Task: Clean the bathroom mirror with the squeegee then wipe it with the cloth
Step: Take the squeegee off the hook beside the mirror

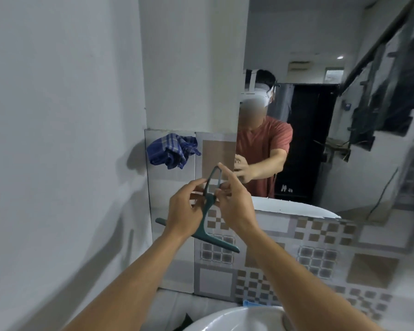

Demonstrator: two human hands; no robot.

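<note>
Beside mirror [320, 115], left hand [184, 211] and right hand [234, 204] pinch squeegee [207, 211].

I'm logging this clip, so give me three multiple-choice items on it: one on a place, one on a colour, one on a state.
1. Where is the cloth?
A. In the sink
B. Hanging on the tiled wall left of the mirror
C. In the right hand

2. What colour is the squeegee?
A. Dark green
B. Red
C. Yellow

3. What state is the squeegee in?
A. Pressed on the mirror
B. Lying in the sink
C. Held by both hands, off the mirror

Answers:
1 B, it hangs beside the mirror.
2 A, handle and blade are dark green.
3 C, left hand and right hand pinch its handle before the tiles.
</note>
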